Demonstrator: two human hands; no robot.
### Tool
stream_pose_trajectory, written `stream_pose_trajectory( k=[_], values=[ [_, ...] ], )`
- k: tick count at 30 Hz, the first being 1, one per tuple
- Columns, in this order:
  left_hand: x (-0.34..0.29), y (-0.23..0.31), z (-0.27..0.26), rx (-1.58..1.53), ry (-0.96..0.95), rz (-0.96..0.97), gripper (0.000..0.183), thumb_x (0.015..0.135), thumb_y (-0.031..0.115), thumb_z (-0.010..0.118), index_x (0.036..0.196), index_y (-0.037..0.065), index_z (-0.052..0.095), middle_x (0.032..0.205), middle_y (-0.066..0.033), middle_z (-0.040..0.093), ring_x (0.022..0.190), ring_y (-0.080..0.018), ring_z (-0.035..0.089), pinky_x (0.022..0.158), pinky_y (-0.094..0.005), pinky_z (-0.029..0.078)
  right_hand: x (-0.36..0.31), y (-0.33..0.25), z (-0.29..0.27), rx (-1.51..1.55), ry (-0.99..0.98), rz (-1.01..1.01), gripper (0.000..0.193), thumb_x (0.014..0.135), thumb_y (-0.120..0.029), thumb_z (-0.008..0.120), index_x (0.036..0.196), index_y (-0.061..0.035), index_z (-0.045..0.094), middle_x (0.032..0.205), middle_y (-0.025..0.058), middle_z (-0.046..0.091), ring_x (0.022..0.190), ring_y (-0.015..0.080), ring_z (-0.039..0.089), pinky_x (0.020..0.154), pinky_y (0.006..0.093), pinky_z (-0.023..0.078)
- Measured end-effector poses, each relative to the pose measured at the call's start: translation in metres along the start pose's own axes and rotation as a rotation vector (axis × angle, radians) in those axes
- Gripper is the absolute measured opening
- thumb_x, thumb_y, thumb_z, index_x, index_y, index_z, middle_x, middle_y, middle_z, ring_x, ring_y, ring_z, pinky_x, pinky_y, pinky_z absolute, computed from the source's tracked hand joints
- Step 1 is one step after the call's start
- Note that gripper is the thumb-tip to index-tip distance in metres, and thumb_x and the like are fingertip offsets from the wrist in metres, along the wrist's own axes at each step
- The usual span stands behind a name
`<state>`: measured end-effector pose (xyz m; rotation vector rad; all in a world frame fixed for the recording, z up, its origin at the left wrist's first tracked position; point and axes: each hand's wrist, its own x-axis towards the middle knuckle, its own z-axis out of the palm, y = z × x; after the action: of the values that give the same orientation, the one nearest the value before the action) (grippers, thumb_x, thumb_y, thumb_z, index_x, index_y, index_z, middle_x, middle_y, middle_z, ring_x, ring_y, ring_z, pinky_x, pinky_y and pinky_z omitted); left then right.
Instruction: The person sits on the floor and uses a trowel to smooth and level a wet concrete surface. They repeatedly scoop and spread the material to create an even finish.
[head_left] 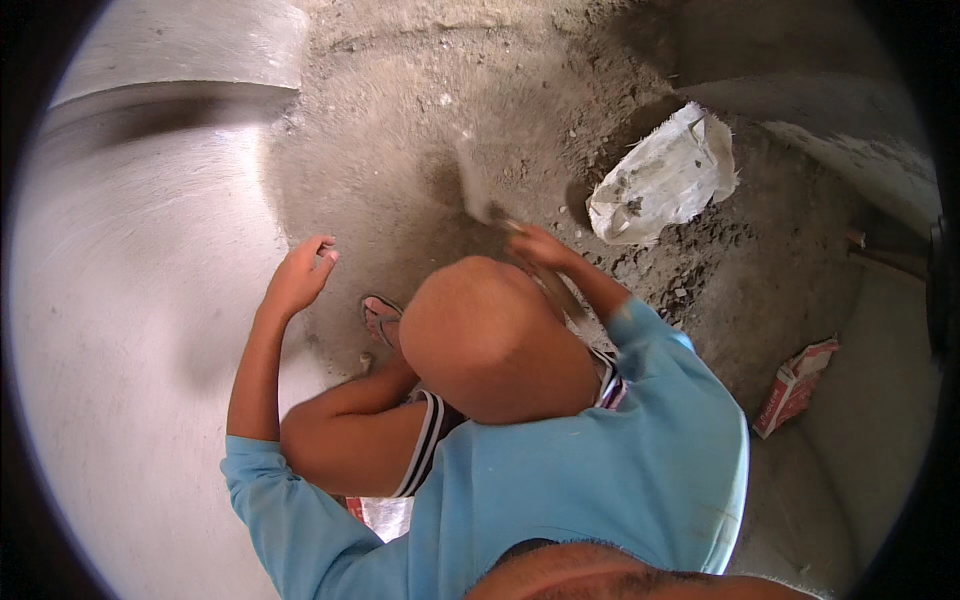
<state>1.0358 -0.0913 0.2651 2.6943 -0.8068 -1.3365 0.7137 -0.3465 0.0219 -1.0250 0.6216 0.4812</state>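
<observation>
At the left, my left hand (302, 272) hangs over the edge of the smooth pale surface, its fingers slightly curled and apart with nothing in them. My right hand (537, 247) is closed round the handle of a hand tool that looks like a trowel (478, 196). Its grey end is smeared by motion and points away from me, low over the loose dirt floor (375, 190). Whether it touches the dirt I cannot tell. My bent knee is between my two arms, and the far side of the right hand's grip is partly hidden.
A torn white woven sack (662, 178) with dirt on it lies at the right, beside crumbled soil (690, 265). Farther right are a red and white carton (795, 388) and a stick-like handle (885, 258) against the wall. A smooth pale surface (130, 300) borders the left.
</observation>
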Motion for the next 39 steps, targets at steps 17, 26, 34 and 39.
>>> stream_pose_trajectory(
  k=[17, 26, 34, 39],
  values=[
    [-0.007, 0.021, -0.067, -0.152, 0.174, 0.223, 0.040, 0.100, 0.030, 0.058, 0.129, 0.002, 0.058, 0.117, -0.0152, 0.067, 0.102, -0.0248, 0.064, 0.087, -0.0367, 0.051, 0.063, -0.131, -0.023, 0.538, 0.083, -0.065, 0.018, 0.094, -0.022, 0.059, 0.083, -0.0126, 0.048, 0.066, 0.0011, 0.047, 0.049, 0.0136, 0.046, 0.045, 0.0316, 0.044],
    [0.048, 0.072, -0.096, -0.093, 0.120, 0.379, 0.040, 0.098, 0.028, 0.058, 0.128, 0.001, 0.059, 0.113, -0.0177, 0.068, 0.103, -0.0294, 0.066, 0.089, -0.0375, 0.049, 0.159, -0.203, 0.003, 0.632, -0.108, 0.042, 0.017, 0.095, -0.020, 0.058, 0.086, -0.0125, 0.047, 0.066, -0.0013, 0.045, 0.050, 0.0098, 0.042, 0.044, 0.0278, 0.043],
    [0.144, 0.116, -0.067, -0.110, 0.007, 0.513, 0.036, 0.100, 0.027, 0.059, 0.126, 0.002, 0.061, 0.110, -0.0132, 0.069, 0.102, -0.0234, 0.066, 0.088, -0.0367, 0.051, 0.065, -0.159, -0.066, 0.665, 0.209, -0.080, 0.013, 0.094, -0.020, 0.058, 0.089, -0.0114, 0.049, 0.066, 0.0010, 0.047, 0.051, 0.0136, 0.046, 0.046, 0.0314, 0.044],
    [0.177, 0.178, 0.023, -0.174, -0.392, 0.606, 0.049, 0.096, 0.035, 0.065, 0.130, 0.001, 0.056, 0.107, -0.0158, 0.071, 0.099, -0.0236, 0.067, 0.090, -0.0362, 0.051, 0.045, -0.159, -0.052, 0.613, 0.455, -0.197, 0.020, 0.097, -0.027, 0.056, 0.089, -0.0095, 0.051, 0.067, 0.0036, 0.052, 0.051, 0.0165, 0.052, 0.048, 0.0322, 0.046]
  ],
)
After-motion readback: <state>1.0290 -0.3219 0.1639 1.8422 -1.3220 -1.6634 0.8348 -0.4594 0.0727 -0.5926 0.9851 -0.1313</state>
